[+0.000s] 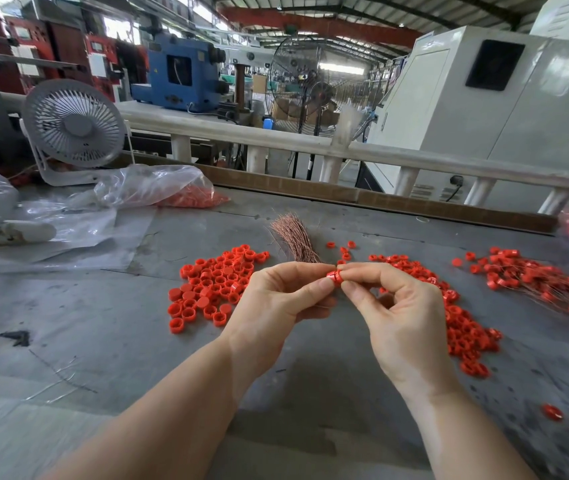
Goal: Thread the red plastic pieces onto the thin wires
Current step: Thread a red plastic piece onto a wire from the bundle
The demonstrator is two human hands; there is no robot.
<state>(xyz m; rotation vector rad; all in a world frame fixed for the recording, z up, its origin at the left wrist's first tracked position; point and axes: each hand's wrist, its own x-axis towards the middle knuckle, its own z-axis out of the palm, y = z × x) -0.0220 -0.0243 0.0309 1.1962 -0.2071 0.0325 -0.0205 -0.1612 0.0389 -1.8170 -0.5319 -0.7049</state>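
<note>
Both hands meet over the bench: the left hand (pixel 276 296) and right hand (pixel 393 306) pinch one red piece (pixel 334 278) between fingertips, wires (pixel 295 239) just behind. Best hold it steady and feed the wire straight.

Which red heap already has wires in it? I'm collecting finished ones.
The far-right heap: thin wires run through its pieces; the other heaps are loose pieces only.

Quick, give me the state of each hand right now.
Left hand: pinching the red plastic piece at its fingertips.
Right hand: pinching the same red piece from the other side.
</note>
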